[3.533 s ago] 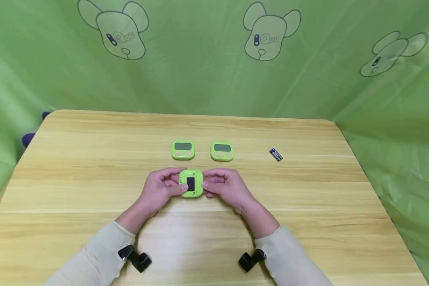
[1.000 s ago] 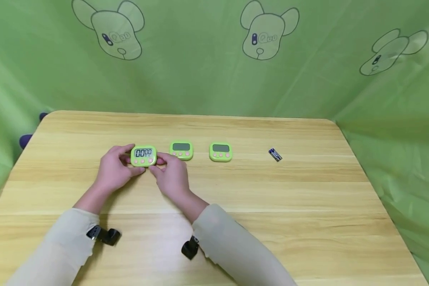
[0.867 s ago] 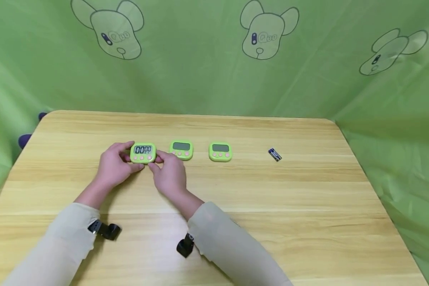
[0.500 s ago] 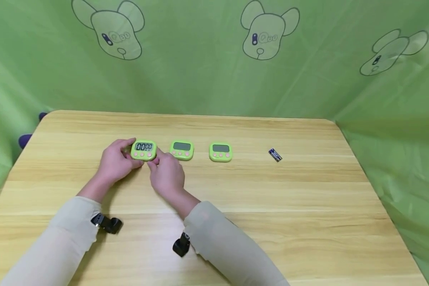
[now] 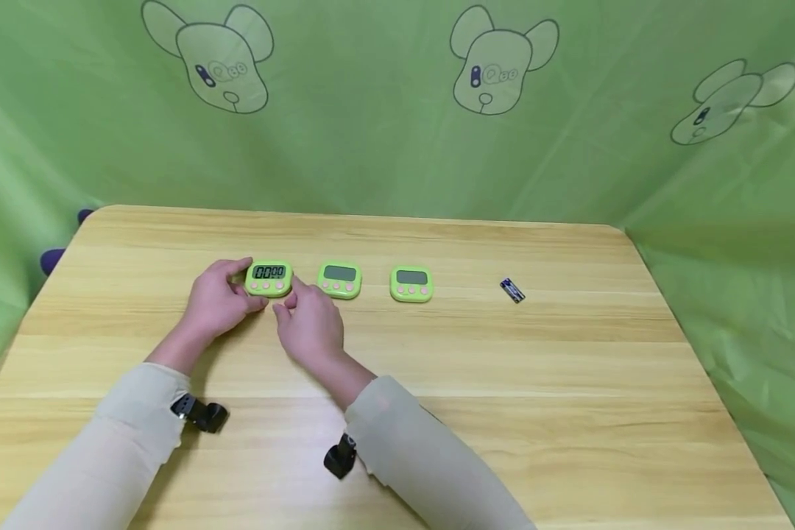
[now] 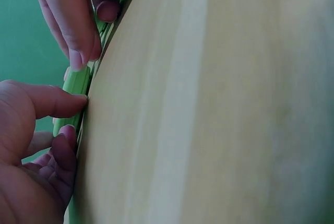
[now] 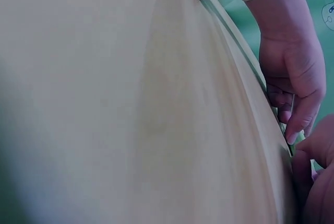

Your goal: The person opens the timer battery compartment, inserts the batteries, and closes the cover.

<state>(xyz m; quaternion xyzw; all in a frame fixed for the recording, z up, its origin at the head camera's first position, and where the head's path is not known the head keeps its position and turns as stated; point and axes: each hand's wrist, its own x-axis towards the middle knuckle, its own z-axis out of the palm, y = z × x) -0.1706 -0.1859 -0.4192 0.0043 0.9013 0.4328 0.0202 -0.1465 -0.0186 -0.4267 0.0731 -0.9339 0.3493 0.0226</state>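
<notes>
Green timer (image 5: 269,279), left of centre in the head frame, pinched at its left end by the left hand (image 5: 218,298), touched at right by the right hand (image 5: 311,320).

green curtain (image 5: 371,165) behind wooden table (image 5: 570,412)

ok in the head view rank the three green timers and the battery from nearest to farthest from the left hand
1. Timer showing zeros, held by the left hand
2. Middle timer, next to its right
3. Right timer, beyond that
4. Battery, farthest right
</notes>
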